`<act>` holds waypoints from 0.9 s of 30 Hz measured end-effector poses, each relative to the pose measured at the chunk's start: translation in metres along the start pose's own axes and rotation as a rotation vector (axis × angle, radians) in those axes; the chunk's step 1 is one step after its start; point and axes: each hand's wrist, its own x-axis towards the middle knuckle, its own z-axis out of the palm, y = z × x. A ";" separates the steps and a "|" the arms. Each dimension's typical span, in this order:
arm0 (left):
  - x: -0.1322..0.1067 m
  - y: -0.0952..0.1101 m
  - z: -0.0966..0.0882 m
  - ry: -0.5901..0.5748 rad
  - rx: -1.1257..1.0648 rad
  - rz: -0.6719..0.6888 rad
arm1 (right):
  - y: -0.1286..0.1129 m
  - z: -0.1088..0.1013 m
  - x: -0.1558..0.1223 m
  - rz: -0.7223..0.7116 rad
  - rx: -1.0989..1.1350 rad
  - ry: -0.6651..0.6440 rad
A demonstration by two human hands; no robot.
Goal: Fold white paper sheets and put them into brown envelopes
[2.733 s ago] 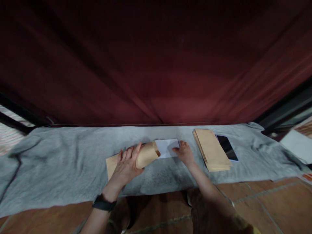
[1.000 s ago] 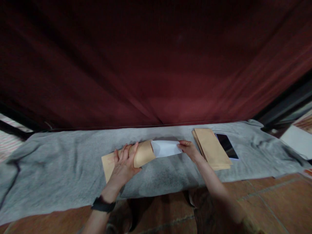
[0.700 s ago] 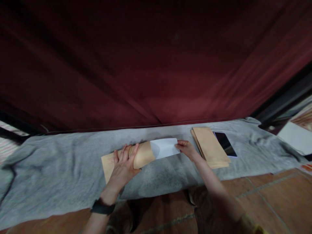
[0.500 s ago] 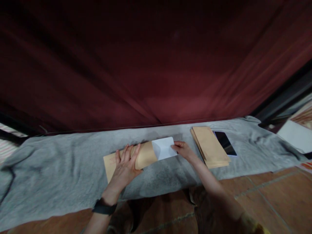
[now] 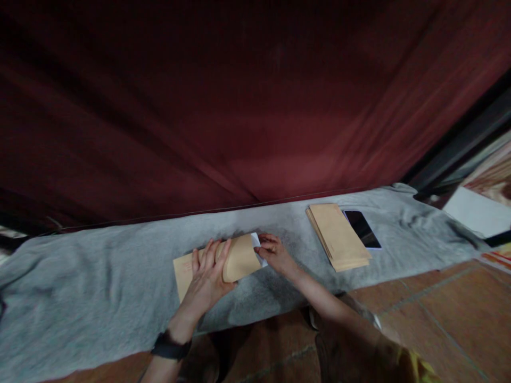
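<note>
My left hand (image 5: 208, 279), a dark band on its wrist, grips a brown paper envelope (image 5: 242, 259) on the grey cloth. Its fingers are spread over the envelope and its thumb is at the near edge. The brown paper bulges up beside the hand. From the envelope's right end a narrow strip of a white envelope (image 5: 256, 243) sticks out; the rest is hidden inside the brown one. My right hand (image 5: 274, 254) is closed at this white edge, fingers bent and pinching it.
A stack of brown envelopes (image 5: 339, 236) lies to the right, with a dark-screened phone (image 5: 362, 229) beside it. The grey cloth (image 5: 99, 287) covers the long surface. A dark red curtain (image 5: 255, 133) hangs behind. Below is a brown tiled floor (image 5: 431, 308).
My right hand has moved left, pushing the white envelope deeper into the brown one, so much less white shows. My left hand stays on the brown envelope. The view has shifted slightly.
</note>
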 end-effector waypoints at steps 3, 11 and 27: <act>0.000 0.000 0.001 0.014 -0.018 0.024 | 0.004 0.010 0.000 0.075 0.053 -0.037; 0.002 0.001 0.000 0.014 -0.006 0.049 | 0.007 0.015 -0.002 0.196 0.043 -0.058; 0.003 0.003 -0.001 0.028 -0.003 0.052 | 0.003 0.028 -0.010 0.220 0.155 0.119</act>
